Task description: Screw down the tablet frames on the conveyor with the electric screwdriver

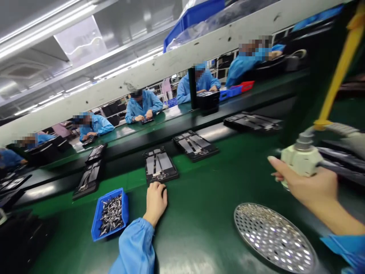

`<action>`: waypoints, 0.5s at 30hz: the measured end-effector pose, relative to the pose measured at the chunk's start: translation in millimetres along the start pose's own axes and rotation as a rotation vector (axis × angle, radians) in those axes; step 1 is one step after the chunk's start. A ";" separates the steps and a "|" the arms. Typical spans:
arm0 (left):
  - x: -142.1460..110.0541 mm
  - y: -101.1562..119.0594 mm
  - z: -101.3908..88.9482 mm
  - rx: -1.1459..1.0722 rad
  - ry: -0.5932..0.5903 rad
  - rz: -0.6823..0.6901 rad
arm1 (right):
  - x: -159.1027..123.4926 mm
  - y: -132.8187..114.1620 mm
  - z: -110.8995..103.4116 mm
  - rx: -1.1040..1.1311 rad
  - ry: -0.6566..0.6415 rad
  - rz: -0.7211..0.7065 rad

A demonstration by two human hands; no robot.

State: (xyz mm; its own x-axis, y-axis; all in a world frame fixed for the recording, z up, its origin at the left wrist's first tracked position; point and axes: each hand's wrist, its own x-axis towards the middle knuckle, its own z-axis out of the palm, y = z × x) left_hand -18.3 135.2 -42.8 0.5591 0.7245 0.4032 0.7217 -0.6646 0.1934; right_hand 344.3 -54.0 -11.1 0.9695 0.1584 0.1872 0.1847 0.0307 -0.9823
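Observation:
My left hand (156,202) rests palm down on the green bench, its loosely bent fingers at the near edge of an opened tablet (160,166). Nothing shows in its grasp, though the fingertips are partly hidden. Beside it stands a blue bin (96,222) filled with small metal-and-black parts (111,213). At the right, my right hand (312,188) is wrapped round a pale electric screwdriver (299,160) hanging from a yellow strap (339,72). The screwdriver's lower end is hidden. Below that hand lies a round perforated metal plate (273,236) with small shiny pieces on it.
More opened tablets (195,145) lie along the line, including one (90,177) at the left and another (252,121) farther right. Across the line, several people in blue work clothes (144,106) sit at work. Dark trays (207,101) and a red bin (247,86) stand there.

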 end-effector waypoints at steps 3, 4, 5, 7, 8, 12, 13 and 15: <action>-2.5 5.3 8.6 0.016 -0.053 0.032 | -1.2 -9.0 1.8 0.008 0.017 0.065; -2.5 5.0 11.7 0.035 -0.068 0.025 | -1.3 -10.3 1.8 0.019 0.015 0.073; -2.3 3.7 14.5 0.053 -0.084 0.015 | -1.2 -10.4 1.8 0.034 0.009 0.079; -0.8 -0.8 18.1 0.069 -0.098 -0.008 | -0.4 -8.0 2.2 0.077 -0.006 0.076; 0.3 -3.3 18.2 0.061 -0.094 -0.014 | 0.0 -6.4 2.9 0.103 -0.016 0.069; 3.4 -4.2 3.9 -0.097 -0.003 0.012 | -3.5 -8.9 5.9 0.186 -0.042 0.022; 3.3 -0.9 -2.2 -0.167 0.032 0.025 | -5.6 -12.1 6.2 0.194 -0.050 0.005; 2.9 9.3 -12.1 -0.301 0.111 0.041 | -9.4 -18.1 6.8 0.202 -0.054 -0.047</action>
State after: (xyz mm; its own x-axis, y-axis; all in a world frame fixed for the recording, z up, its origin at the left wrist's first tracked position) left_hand -14.9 128.9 -28.9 0.5252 0.6826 0.5081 0.5375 -0.7290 0.4238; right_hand 330.7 -49.4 4.9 0.9495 0.2042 0.2382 0.1884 0.2362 -0.9533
